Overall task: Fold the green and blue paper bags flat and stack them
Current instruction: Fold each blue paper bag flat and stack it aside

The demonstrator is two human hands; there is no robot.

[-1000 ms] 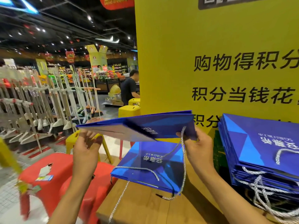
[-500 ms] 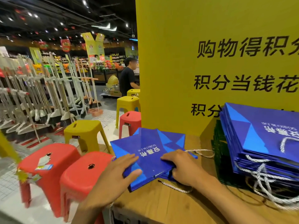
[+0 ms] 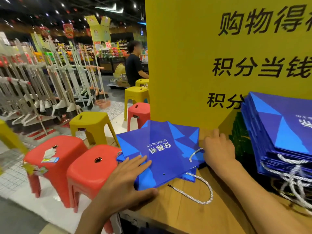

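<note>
Under a yellow sign (image 3: 185, 65) reading 积分当钱, beside a stack of blue bags (image 3: 278, 132), flat on the worktop (image 3: 194, 213): blue bag (image 3: 165, 159) with paler facets and white print, left hand (image 3: 125, 181) fingers straight and together on it, right hand (image 3: 217, 149) at its edge, grip unclear.

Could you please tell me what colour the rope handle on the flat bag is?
The rope handle is white; the head view shows it clearly.

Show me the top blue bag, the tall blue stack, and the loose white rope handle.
top blue bag (image 3: 162, 154): head view, printed face.
tall blue stack (image 3: 278, 129): head view, top bag's face.
white rope handle (image 3: 190, 197): head view, lower strand of loop.
</note>
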